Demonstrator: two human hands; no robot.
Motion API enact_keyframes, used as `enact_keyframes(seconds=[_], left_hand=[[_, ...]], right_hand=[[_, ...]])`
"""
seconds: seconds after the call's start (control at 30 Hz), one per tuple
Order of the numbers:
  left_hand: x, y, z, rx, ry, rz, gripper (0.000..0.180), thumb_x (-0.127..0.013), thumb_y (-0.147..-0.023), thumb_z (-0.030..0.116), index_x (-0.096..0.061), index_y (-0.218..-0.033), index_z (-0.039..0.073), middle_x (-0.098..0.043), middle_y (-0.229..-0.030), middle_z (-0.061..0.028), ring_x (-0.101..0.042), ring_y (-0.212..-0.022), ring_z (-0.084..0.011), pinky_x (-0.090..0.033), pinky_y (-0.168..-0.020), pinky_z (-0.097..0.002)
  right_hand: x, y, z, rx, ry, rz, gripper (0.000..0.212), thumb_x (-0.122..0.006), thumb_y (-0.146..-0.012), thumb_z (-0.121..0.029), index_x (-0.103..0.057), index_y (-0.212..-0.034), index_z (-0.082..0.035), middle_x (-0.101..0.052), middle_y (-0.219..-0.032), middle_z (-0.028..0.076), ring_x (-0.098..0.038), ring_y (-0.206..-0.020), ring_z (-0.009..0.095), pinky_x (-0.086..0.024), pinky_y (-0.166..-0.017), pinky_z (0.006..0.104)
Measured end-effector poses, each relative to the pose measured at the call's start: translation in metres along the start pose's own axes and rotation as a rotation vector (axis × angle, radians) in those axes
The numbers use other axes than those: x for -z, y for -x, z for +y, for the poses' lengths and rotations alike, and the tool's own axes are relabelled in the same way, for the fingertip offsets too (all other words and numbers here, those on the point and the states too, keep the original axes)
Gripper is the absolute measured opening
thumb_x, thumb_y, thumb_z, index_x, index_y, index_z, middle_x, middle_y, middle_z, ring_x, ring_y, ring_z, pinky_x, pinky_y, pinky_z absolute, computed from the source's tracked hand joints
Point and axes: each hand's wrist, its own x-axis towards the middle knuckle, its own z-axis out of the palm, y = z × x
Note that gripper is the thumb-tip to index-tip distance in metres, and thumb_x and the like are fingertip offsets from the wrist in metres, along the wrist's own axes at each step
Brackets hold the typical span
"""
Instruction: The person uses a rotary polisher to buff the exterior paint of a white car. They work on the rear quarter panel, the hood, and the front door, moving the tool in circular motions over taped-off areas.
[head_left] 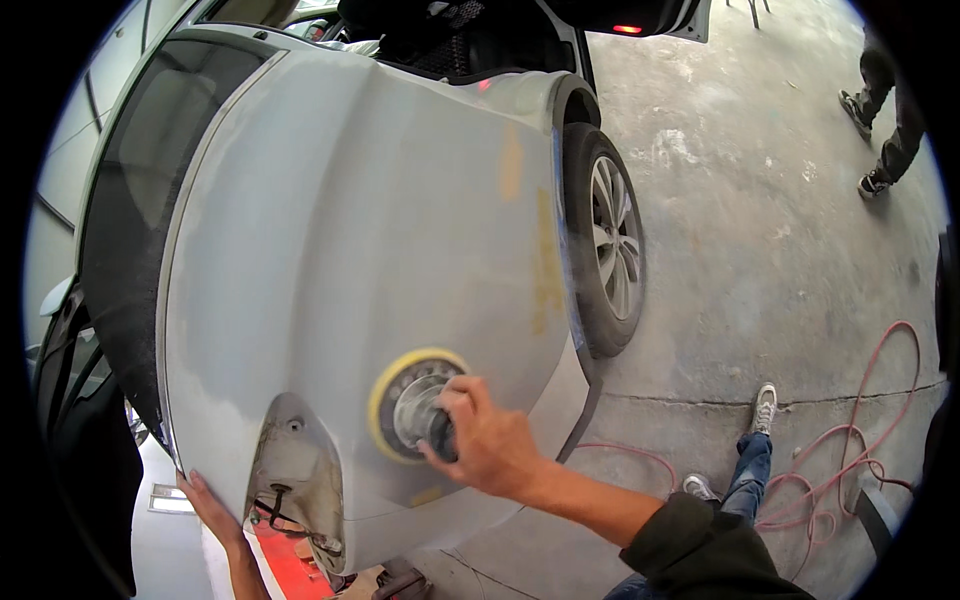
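Observation:
My right hand (490,440) is wrapped round the body of a disc sander (418,402) with a yellow-edged round pad. The pad is against the grey, sanded rear side panel (440,230) of a car, close to the tail-light recess. My left hand (210,508) rests at the edge of the bodywork beside that recess (293,455), its fingers stretched out and partly hidden by the edge; it holds nothing that I can see. Bare metal and loose wiring show in the recess. Yellowish patches (547,260) mark the panel near the wheel arch.
The car's wheel (608,235) stands right of the panel, and an open door (650,15) is beyond it. A pink hose (850,455) lies looped on the concrete floor (720,270). Another person's legs (885,110) are at the far right. Dark side glass (150,190) borders the panel's left.

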Motion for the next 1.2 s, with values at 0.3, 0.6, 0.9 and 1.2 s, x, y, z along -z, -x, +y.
enact_keyframes(seconds=[0.3, 0.6, 0.9, 1.2], left_hand=[[0.008, -0.021, -0.059, 0.002, 0.012, 0.034, 0.071, -0.04, -0.112, 0.042, -0.022, -0.158, -0.009, -0.033, -0.159, -0.0271, -0.037, -0.145, -0.0318, -0.025, -0.122, -0.0393], [0.029, -0.051, -0.107, -0.009, -0.041, 0.054, 0.068, -0.048, -0.108, 0.043, -0.033, -0.157, -0.003, -0.041, -0.155, -0.0208, -0.042, -0.141, -0.0311, -0.032, -0.118, -0.0415], [0.031, -0.043, -0.112, 0.009, -0.115, 0.089, 0.068, -0.048, -0.108, 0.042, -0.033, -0.156, -0.003, -0.041, -0.155, -0.0208, -0.042, -0.141, -0.0311, -0.032, -0.118, -0.0415], [0.034, -0.037, -0.105, 0.032, -0.163, 0.099, 0.067, -0.049, -0.108, 0.042, -0.033, -0.156, -0.003, -0.041, -0.155, -0.0208, -0.042, -0.141, -0.0311, -0.032, -0.118, -0.0415]], right_hand=[[0.016, 0.021, 0.077, -0.264, 0.088, 0.141, 0.06, -0.083, -0.082, -0.031, -0.046, -0.122, -0.006, -0.053, -0.116, 0.016, -0.064, -0.076, 0.034, -0.055, -0.062, 0.045], [0.026, 0.04, 0.107, -0.433, 0.008, 0.166, 0.06, -0.08, -0.085, -0.034, -0.045, -0.124, -0.005, -0.05, -0.123, 0.018, -0.066, -0.082, 0.039, -0.057, -0.067, 0.0479], [0.073, -0.042, 0.134, -0.487, 0.018, 0.22, 0.061, -0.081, -0.083, -0.033, -0.043, -0.121, -0.005, -0.052, -0.116, 0.019, -0.065, -0.084, 0.042, -0.056, -0.072, 0.0493], [0.042, 0.034, 0.128, -0.46, -0.045, 0.216, 0.06, -0.083, -0.082, -0.031, -0.045, -0.122, -0.006, -0.051, -0.109, 0.012, -0.06, -0.071, 0.029, -0.051, -0.066, 0.0447]])
